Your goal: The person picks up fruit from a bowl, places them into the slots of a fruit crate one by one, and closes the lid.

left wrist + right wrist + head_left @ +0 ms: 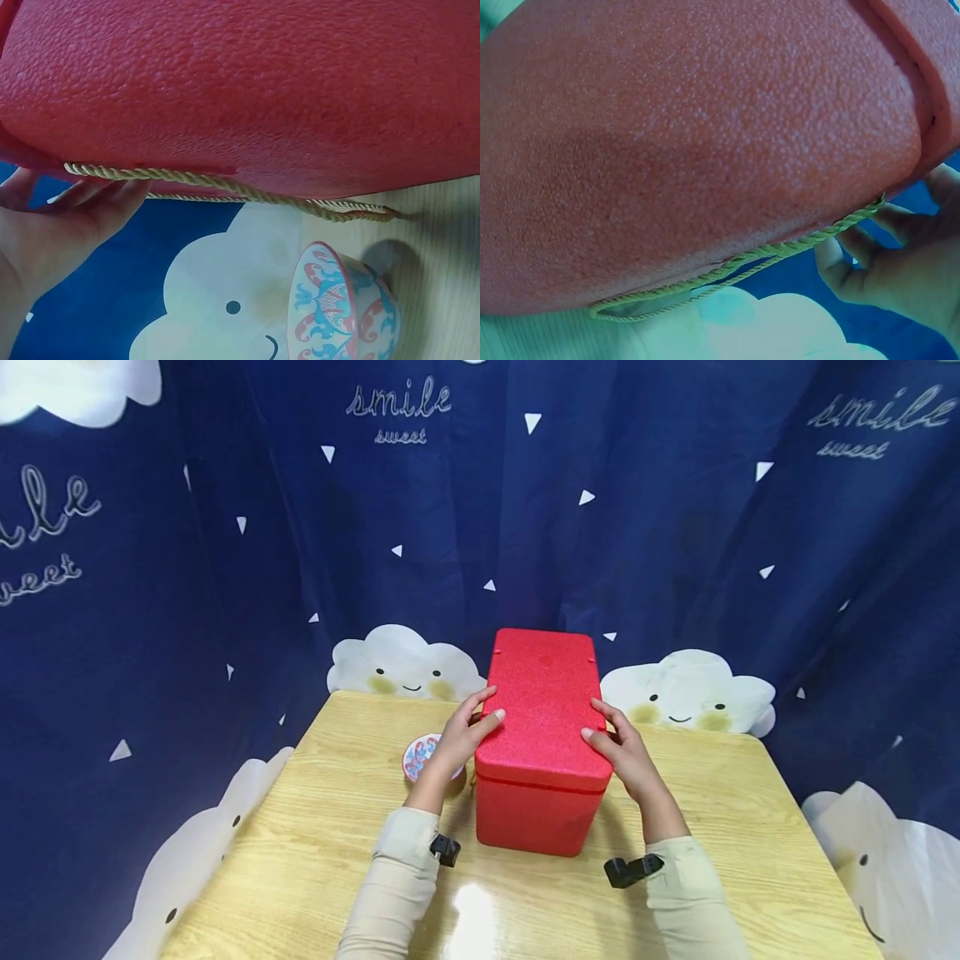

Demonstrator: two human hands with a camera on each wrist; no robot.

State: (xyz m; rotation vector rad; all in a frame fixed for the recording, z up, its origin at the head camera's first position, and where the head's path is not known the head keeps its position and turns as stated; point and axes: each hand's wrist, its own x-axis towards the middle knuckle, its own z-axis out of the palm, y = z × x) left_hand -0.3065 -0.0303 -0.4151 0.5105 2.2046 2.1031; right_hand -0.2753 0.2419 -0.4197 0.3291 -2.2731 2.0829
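A red foam box point(528, 814) stands on the table with its red lid point(543, 693) on top; a thin seam shows between them. My left hand point(456, 742) holds the lid's left edge, thumb on top and fingers down the side. My right hand point(632, 762) grips the right edge in the same way. In the left wrist view a twisted rope handle point(225, 182) hangs along the box side by the fingers. Another rope handle point(795, 244) runs beside my right fingers in the right wrist view.
A patterned bowl point(415, 753) with a red rim stands left of the box, partly behind my left wrist. The light wood table point(345, 827) reaches a dark blue curtain point(450, 527) with smiling clouds at the back and sides.
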